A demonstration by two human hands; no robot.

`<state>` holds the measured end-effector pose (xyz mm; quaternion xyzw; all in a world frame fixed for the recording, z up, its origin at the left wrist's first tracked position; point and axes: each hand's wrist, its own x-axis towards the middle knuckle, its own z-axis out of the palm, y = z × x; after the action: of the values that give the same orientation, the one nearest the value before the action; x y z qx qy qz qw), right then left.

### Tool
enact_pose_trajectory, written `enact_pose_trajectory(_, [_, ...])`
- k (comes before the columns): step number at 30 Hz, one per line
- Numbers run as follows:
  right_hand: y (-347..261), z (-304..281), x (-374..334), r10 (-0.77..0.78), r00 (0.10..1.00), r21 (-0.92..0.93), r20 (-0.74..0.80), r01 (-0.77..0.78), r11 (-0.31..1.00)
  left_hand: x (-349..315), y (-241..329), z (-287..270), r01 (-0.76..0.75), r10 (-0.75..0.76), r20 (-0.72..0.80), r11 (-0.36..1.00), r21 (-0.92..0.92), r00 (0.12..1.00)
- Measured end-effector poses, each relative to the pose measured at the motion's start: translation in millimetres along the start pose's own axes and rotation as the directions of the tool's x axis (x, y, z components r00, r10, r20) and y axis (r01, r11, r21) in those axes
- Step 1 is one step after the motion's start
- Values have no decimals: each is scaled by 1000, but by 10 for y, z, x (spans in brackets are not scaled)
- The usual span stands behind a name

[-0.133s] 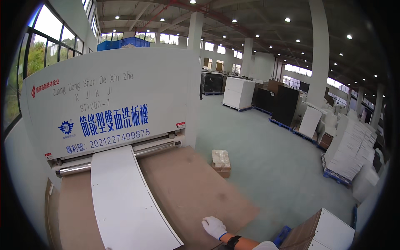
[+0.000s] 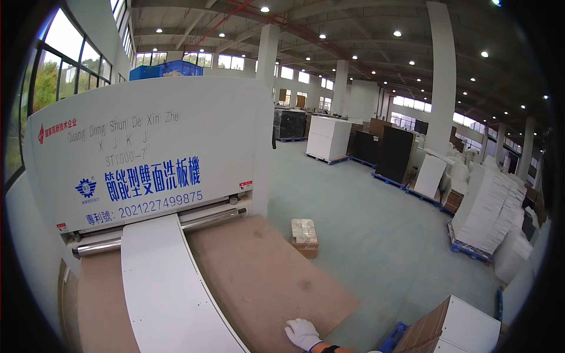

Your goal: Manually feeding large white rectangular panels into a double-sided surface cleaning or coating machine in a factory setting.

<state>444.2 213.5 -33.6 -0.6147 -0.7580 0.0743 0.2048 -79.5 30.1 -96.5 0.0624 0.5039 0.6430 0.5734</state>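
My right hand, in a white knit glove, rests loosely on the brown board tabletop, to the right of a long white panel. Its fingers look slightly bent and apart, and it holds nothing that I can see. The panel has small dark holes along its edges. Its far end lies at the metal roller under the hood of a large white machine, and its near end runs out of the picture. My left hand is not in view.
Tape-wrapped cartons stand on the floor right of the tabletop. A stack of boards with a white top is at the lower right by a blue pallet. Further off are pallets of white sheets, black stacks and pillars.
The whole view has shifted slightly, so the machine and panel sit a little lower and further left. My right hand stays beside the panel, with less forearm showing.
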Motion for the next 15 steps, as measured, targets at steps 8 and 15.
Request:
enact_pose_trajectory(8, [-10,183,-256,-172,959,-248,-223,115,962,-83,-22,103,-4,4,-28,1000,-4,1000])
enact_pose_trajectory(15, [84,202,-136,-95,995,-277,-15,87,957,-14,-106,194,-102,91,-102,989,-106,991])
